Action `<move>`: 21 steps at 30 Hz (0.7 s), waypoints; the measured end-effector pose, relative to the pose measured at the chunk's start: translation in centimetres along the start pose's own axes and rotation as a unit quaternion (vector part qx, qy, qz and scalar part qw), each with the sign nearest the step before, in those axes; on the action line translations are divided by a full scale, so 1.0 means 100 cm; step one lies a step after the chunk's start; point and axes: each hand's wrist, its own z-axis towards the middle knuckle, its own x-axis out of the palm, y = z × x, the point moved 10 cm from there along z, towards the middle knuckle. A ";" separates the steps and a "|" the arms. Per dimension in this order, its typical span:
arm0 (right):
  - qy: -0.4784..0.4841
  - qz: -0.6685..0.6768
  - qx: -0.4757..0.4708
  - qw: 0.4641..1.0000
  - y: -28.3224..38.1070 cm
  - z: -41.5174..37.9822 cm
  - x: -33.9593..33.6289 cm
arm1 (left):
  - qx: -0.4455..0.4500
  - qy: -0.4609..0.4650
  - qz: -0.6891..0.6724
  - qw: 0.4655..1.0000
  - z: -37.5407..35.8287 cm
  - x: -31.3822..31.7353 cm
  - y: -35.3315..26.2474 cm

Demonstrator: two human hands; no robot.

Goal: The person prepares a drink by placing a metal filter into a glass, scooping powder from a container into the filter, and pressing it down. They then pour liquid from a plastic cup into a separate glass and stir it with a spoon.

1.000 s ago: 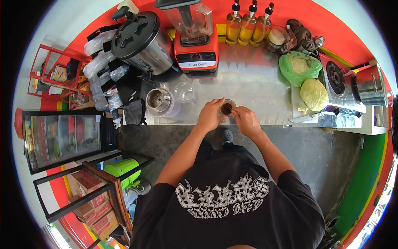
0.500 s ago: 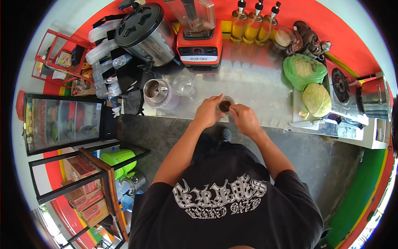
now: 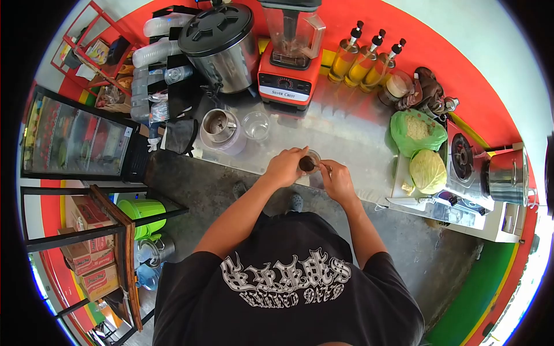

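Observation:
At the front edge of the metal counter [image 3: 346,132], a small clear cup [image 3: 309,161] with dark brown contents stands between my hands. My left hand [image 3: 285,166] is wrapped round the cup's left side. At its right rim is my right hand [image 3: 337,180], fingers closed in a pinch; what they pinch is too small to make out. An empty-looking clear cup [image 3: 256,126] stands further left. Beside it a metal cup [image 3: 219,125] with a handle rests on top of a whitish round container [image 3: 229,144].
Behind are a red blender [image 3: 285,81], a steel dispenser [image 3: 222,57] and oil bottles [image 3: 363,66]. To the right lie a cabbage [image 3: 428,172], a green bag [image 3: 415,130], a knife [image 3: 407,203] and a stove with a pot [image 3: 508,176]. A fridge [image 3: 75,135] stands left.
The camera view has turned and shifted, so the counter appears tilted. Both hands remain at the cup, with my right hand slightly lower beside it.

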 end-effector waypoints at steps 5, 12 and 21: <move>0.025 0.008 0.049 0.998 -0.007 0.000 0.000 | 0.006 0.019 0.023 1.000 0.002 -0.001 -0.005; 0.042 -0.003 0.055 0.998 0.001 0.000 -0.001 | 0.014 0.006 0.002 1.000 0.003 -0.004 -0.009; 0.011 0.011 0.048 0.999 0.005 0.006 -0.010 | -0.010 0.033 0.016 0.999 0.004 -0.003 -0.010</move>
